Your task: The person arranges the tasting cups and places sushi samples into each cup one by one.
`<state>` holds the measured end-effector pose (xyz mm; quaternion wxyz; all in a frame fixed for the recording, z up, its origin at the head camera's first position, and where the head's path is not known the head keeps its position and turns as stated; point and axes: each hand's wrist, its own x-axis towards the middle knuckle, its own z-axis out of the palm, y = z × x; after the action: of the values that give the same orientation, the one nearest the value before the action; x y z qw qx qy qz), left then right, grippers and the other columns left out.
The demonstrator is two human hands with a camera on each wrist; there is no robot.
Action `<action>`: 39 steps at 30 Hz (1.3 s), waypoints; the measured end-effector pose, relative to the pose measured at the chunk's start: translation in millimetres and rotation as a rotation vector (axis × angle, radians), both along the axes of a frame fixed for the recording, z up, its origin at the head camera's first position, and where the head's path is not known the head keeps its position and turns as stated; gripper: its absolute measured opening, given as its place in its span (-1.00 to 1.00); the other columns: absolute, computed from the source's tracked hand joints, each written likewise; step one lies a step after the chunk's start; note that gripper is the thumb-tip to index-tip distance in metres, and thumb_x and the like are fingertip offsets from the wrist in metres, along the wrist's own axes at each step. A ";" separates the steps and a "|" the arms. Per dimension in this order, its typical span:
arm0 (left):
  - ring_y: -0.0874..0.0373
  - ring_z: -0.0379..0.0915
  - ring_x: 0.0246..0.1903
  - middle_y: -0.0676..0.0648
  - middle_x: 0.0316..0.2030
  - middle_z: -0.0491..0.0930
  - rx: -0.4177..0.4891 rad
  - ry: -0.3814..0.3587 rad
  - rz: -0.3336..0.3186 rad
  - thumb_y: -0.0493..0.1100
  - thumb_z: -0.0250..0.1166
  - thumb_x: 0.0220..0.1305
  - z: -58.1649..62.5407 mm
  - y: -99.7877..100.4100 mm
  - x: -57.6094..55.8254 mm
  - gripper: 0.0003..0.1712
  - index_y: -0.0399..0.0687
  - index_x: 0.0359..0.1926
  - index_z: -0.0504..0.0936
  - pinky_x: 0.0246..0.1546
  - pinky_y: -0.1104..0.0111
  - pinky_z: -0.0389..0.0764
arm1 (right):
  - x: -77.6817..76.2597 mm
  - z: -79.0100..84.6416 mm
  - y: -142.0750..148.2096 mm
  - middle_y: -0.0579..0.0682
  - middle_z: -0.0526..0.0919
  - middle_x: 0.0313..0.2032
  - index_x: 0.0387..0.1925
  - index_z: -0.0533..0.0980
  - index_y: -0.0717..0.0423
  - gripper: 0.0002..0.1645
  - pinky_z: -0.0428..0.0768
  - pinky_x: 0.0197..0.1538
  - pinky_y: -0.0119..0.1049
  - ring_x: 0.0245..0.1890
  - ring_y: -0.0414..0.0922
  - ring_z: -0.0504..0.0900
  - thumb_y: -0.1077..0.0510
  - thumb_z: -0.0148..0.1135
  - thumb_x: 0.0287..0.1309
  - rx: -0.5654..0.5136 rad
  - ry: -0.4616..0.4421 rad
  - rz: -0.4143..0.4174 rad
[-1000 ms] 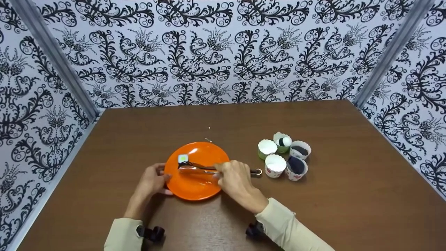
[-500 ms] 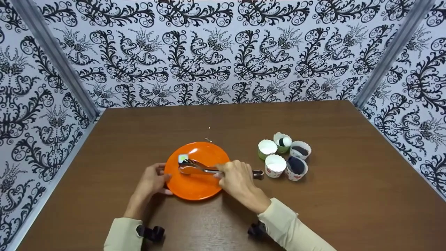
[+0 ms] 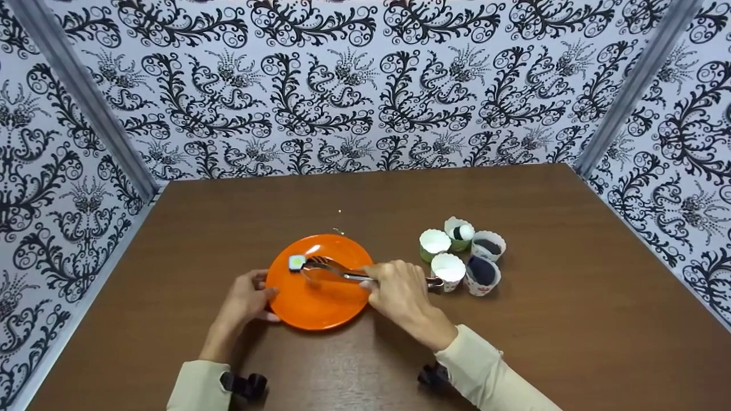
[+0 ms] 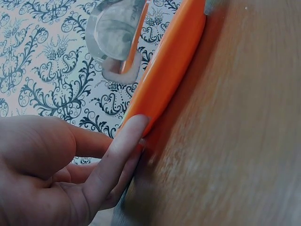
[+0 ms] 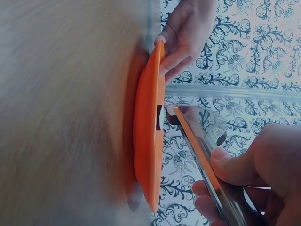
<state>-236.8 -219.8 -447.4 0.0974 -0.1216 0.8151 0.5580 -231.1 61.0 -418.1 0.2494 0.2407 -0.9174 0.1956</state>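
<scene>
An orange plate (image 3: 328,305) sits on the brown table. On its left part is a small sushi roll piece (image 3: 296,262), white and yellow-green on top with a dark wrap. My left hand (image 3: 244,298) holds the plate's left rim, thumb over the edge and fingers at its side, as the left wrist view also shows. Metal tongs (image 3: 355,277) are gripped in my right hand (image 3: 404,294) above the plate's right side. The head of the tongs lies just right of the roll piece. In the right wrist view the tongs (image 5: 200,146) slant toward the plate, thumb on one arm.
Right of the plate stand several paper baking cups, including a white one (image 3: 448,269) near the tongs' handle end. One cup (image 3: 459,242) holds a white-and-black piece; two hold dark things. Small crumbs (image 3: 338,230) lie behind the plate. Patterned walls (image 3: 320,85) surround the table.
My right hand and the tongs have shifted right, drawing the tongs' head away from the roll piece, whose dark side now shows more. My left hand stays at the plate's rim.
</scene>
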 end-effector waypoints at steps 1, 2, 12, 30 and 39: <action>0.11 0.64 -0.43 -0.46 0.20 0.39 -0.001 -0.001 -0.003 -0.37 0.14 0.43 -0.1 -0.1 -0.2 -0.42 -0.37 0.41 0.27 -0.51 0.24 0.78 | 0.2 0.3 1.3 -0.14 0.64 -0.68 -0.51 0.73 -0.09 -0.93 0.19 -0.71 -0.36 -0.72 -0.05 0.53 0.11 0.50 0.01 -0.006 0.001 -0.001; 0.11 0.64 -0.43 -0.46 0.20 0.38 -0.002 -0.004 -0.003 -0.36 0.13 0.43 -0.1 -0.1 -0.3 -0.42 -0.36 0.42 0.26 -0.51 0.24 0.78 | 0.4 0.9 2.7 -0.14 0.65 -0.67 -0.50 0.74 -0.09 -0.94 0.19 -0.71 -0.37 -0.72 -0.05 0.53 0.11 0.50 0.01 -0.011 0.004 -0.002; 0.12 0.65 -0.40 -0.50 0.20 0.40 0.013 0.012 -0.016 -0.38 0.13 0.43 -0.9 -1.3 -0.2 -0.39 -0.41 0.43 0.22 -0.52 0.24 0.77 | 4.3 7.8 23.9 -0.12 0.69 -0.62 -0.35 0.76 -0.09 -0.86 0.20 -0.70 -0.41 -0.69 -0.12 0.53 0.13 0.52 -0.05 -0.004 0.045 -0.012; 0.11 0.66 -0.35 -0.50 0.25 0.36 0.024 -0.021 -0.012 -0.34 0.11 0.46 -0.8 -0.8 -0.4 -0.39 -0.39 0.45 0.20 -0.48 0.24 0.79 | 11.1 15.2 56.8 -0.15 0.74 -0.56 -0.35 0.76 -0.10 -0.83 0.35 -0.69 -0.31 -0.67 -0.12 0.52 0.12 0.56 -0.09 0.004 0.109 -0.036; 0.09 0.66 -0.31 -0.49 0.24 0.38 0.011 -0.013 -0.015 -0.35 0.12 0.44 0.7 -1.0 -0.2 -0.40 -0.38 0.44 0.22 -0.48 0.23 0.79 | 18.4 21.8 70.4 -0.15 0.72 -0.58 -0.31 0.78 -0.10 -0.79 0.33 -0.67 -0.33 -0.66 -0.16 0.50 0.14 0.55 -0.09 -0.016 0.082 -0.062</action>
<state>-237.0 -220.8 -446.8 0.1074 -0.1186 0.8124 0.5608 -212.7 131.5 -396.4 0.2947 0.2180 -0.9118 0.1852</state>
